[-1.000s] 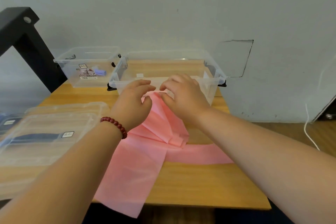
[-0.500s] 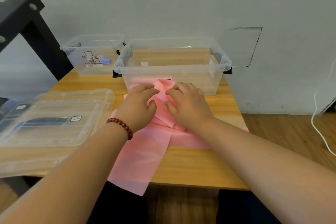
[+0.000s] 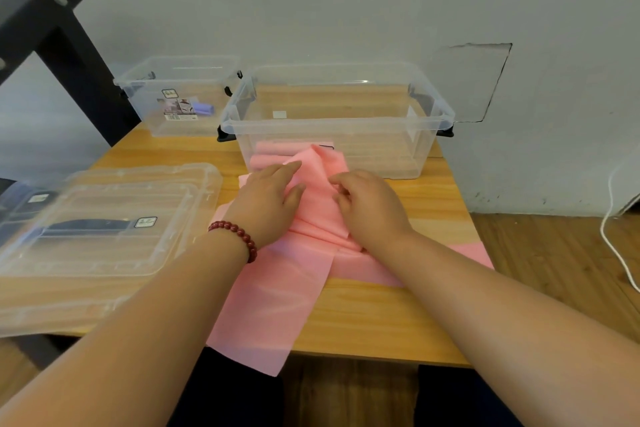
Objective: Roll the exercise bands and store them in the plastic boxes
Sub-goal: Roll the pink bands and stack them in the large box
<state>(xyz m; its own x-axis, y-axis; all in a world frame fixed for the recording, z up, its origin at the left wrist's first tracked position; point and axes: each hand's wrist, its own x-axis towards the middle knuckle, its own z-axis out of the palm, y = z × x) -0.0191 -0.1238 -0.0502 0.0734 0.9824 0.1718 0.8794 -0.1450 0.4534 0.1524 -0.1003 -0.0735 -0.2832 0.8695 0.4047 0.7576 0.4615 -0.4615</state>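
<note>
Hands have dropped from the box rim onto the table since a second ago. Left hand (image 3: 268, 199) lies flat, fingers spread, pressing the band (image 3: 277, 295) down. Right hand (image 3: 367, 203) has fingers curled at a fold of the same band; whether it pinches the fabric or only presses it, cannot tell.

Band is pink, at centre frame, bunched under both hands and against the near wall of the big box (image 3: 337, 121). One tail runs toward the bottom of the frame and hangs over the table (image 3: 381, 315) edge; another runs right, under the right forearm.

Judgement: the fabric is being gathered and flattened at its far end, so rolling looks about to start. No tight roll visible yet. Nothing pink is inside the big box, as far as the clear wall shows.

Count:
- Bands: one pink on the table; a small purple item in the small box (image 3: 176, 94), upper left, may be a rolled band, unsure.
- Boxes: two, open.
- Lids: stacked at left (image 3: 104, 218), seemingly two.
- Hands: two; red bead bracelet (image 3: 235, 236) on the left wrist.
</note>
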